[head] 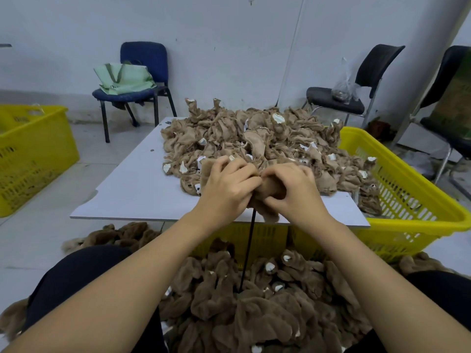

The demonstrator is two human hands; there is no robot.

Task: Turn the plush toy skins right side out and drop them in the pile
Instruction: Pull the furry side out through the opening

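My left hand [226,184] and my right hand [293,192] both grip one brown plush skin [274,191] just above the near edge of the white table [132,184]. The fingers of both hands curl into the fabric, and a furry part of the skin hangs below the hands. A thin black rod [248,250] runs from under the skin down toward the floor. Behind the hands a heap of inside-out tan skins [254,138] covers the right half of the table. A pile of furry brown skins [254,301] lies on the floor between my knees.
A yellow crate [407,189] stands to the right of the table with skins spilling into it. Another yellow crate [33,154] is on the floor at the left. A blue chair [142,72] with a green bag and two black chairs [356,82] stand along the wall.
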